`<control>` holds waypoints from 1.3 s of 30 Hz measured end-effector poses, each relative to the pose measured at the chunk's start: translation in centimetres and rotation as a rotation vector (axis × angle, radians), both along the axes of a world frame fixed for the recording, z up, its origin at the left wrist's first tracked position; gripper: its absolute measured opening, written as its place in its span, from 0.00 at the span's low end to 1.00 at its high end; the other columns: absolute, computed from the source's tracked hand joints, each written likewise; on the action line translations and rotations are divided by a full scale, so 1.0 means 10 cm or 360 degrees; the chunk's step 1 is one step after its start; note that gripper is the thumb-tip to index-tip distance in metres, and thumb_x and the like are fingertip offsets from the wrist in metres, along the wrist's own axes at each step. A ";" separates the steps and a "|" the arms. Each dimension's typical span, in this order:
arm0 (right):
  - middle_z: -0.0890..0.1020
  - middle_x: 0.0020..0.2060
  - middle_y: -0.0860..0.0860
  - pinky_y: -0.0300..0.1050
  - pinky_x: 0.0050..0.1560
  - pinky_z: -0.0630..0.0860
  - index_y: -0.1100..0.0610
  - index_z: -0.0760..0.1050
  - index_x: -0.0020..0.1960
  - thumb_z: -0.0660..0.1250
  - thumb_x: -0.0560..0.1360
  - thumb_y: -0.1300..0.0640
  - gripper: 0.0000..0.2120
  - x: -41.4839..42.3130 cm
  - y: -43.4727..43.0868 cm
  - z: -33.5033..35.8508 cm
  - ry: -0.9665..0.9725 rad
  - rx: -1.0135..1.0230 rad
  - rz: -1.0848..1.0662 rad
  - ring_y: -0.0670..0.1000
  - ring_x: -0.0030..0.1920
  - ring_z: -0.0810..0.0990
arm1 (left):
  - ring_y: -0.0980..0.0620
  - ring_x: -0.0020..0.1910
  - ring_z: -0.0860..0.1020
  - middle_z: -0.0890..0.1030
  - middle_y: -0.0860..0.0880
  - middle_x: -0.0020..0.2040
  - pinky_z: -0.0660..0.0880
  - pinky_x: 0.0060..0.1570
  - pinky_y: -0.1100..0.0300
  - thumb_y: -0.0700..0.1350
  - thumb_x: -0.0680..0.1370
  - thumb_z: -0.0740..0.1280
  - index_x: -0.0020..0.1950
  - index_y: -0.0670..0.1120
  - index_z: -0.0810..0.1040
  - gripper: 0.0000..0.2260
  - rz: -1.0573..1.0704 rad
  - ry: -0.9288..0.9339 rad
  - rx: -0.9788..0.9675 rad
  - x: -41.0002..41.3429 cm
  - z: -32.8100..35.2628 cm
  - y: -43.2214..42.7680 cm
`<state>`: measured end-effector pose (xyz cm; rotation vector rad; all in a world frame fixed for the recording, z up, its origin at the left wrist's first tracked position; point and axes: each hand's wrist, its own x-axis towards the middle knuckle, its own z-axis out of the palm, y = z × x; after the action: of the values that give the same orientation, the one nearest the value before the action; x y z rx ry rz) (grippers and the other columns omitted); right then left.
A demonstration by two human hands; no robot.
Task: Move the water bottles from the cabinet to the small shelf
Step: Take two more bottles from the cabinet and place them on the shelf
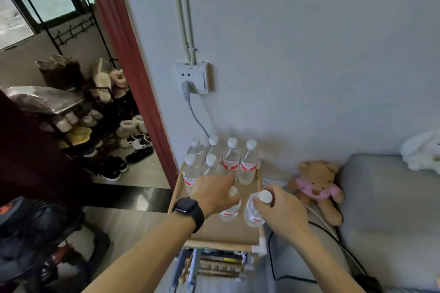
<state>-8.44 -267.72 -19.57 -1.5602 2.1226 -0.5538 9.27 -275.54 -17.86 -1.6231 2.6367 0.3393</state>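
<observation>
The small wooden shelf [228, 233] stands against the wall below me. Several clear water bottles with white caps and red labels [231, 159] stand in rows at its back. My left hand [214, 194], with a black watch on the wrist, grips the top of one bottle [229, 213] standing on the shelf. My right hand [283, 209] holds the neck of another bottle [253, 211] beside it, its base on the shelf top. The cabinet is not in view.
A wall socket [192, 77] with a grey cable hangs above the shelf. A teddy bear [316, 185] and a grey sofa [392, 209] lie to the right. A red door frame [133, 54] and a shoe rack [90, 126] are on the left. Black cables [333, 235] run beside the shelf.
</observation>
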 end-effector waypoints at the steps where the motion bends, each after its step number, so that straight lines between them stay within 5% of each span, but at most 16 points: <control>1: 0.77 0.37 0.39 0.35 0.34 0.65 0.43 0.71 0.48 0.64 0.74 0.37 0.10 -0.04 -0.09 -0.01 0.0000 0.0013 0.0034 0.38 0.39 0.74 | 0.48 0.43 0.79 0.80 0.51 0.43 0.79 0.43 0.51 0.59 0.76 0.63 0.54 0.51 0.71 0.14 -0.0021 -0.0008 -0.0007 -0.06 0.00 -0.08; 8: 0.80 0.42 0.41 0.42 0.42 0.77 0.44 0.70 0.52 0.63 0.75 0.36 0.14 -0.13 -0.58 -0.27 -0.0134 0.0003 -0.0018 0.42 0.42 0.78 | 0.49 0.40 0.75 0.78 0.48 0.43 0.75 0.39 0.55 0.59 0.78 0.62 0.54 0.48 0.74 0.16 -0.0195 -0.0173 -0.0191 -0.41 0.02 -0.56; 14: 0.80 0.42 0.41 0.38 0.39 0.74 0.45 0.70 0.53 0.64 0.75 0.37 0.14 -0.14 -0.79 -0.37 -0.0121 0.0006 0.0013 0.42 0.41 0.78 | 0.43 0.53 0.73 0.75 0.46 0.55 0.68 0.49 0.54 0.60 0.77 0.63 0.58 0.50 0.74 0.16 -0.0294 -0.0228 -0.0156 -0.38 -0.11 -0.83; 22: 0.79 0.42 0.40 0.34 0.38 0.71 0.42 0.71 0.53 0.66 0.74 0.40 0.11 -0.10 -0.95 -0.45 -0.0221 -0.0049 0.0039 0.40 0.41 0.78 | 0.47 0.50 0.74 0.79 0.49 0.45 0.67 0.54 0.53 0.61 0.78 0.61 0.56 0.51 0.75 0.16 -0.0394 -0.0270 -0.0116 -0.25 -0.12 -1.03; 26: 0.79 0.46 0.38 0.42 0.47 0.79 0.40 0.70 0.56 0.62 0.75 0.37 0.12 -0.09 -0.91 -0.49 -0.0166 -0.0115 0.0117 0.41 0.45 0.78 | 0.47 0.53 0.74 0.80 0.50 0.47 0.68 0.55 0.53 0.61 0.79 0.61 0.60 0.55 0.73 0.15 -0.0406 -0.0253 -0.0059 -0.23 -0.15 -1.07; 30: 0.76 0.56 0.41 0.46 0.55 0.75 0.37 0.63 0.67 0.56 0.77 0.34 0.20 -0.22 -0.88 -0.35 0.0073 0.0019 0.0323 0.46 0.55 0.77 | 0.47 0.59 0.72 0.78 0.50 0.57 0.67 0.59 0.52 0.63 0.78 0.62 0.64 0.56 0.74 0.18 -0.0462 -0.0259 -0.0089 -0.23 -0.16 -1.09; 36: 0.81 0.52 0.45 0.45 0.41 0.70 0.42 0.65 0.64 0.56 0.77 0.33 0.21 -0.31 -0.95 -0.31 0.0319 -0.0010 0.0343 0.51 0.51 0.80 | 0.47 0.56 0.75 0.79 0.51 0.56 0.68 0.56 0.52 0.62 0.77 0.65 0.64 0.55 0.74 0.20 -0.0509 -0.0264 -0.0075 -0.23 -0.15 -1.10; 39: 0.80 0.54 0.46 0.45 0.43 0.69 0.42 0.65 0.65 0.55 0.76 0.32 0.23 -0.31 -0.97 -0.31 0.0312 0.0045 0.0344 0.52 0.53 0.79 | 0.47 0.54 0.77 0.81 0.51 0.53 0.70 0.54 0.53 0.61 0.77 0.66 0.63 0.55 0.74 0.18 -0.0520 -0.0279 -0.0055 -0.20 -0.13 -1.12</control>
<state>-11.52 -277.41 -22.67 -1.8651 2.0519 -0.3066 7.25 -286.72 -19.18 -1.1390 2.7177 0.1331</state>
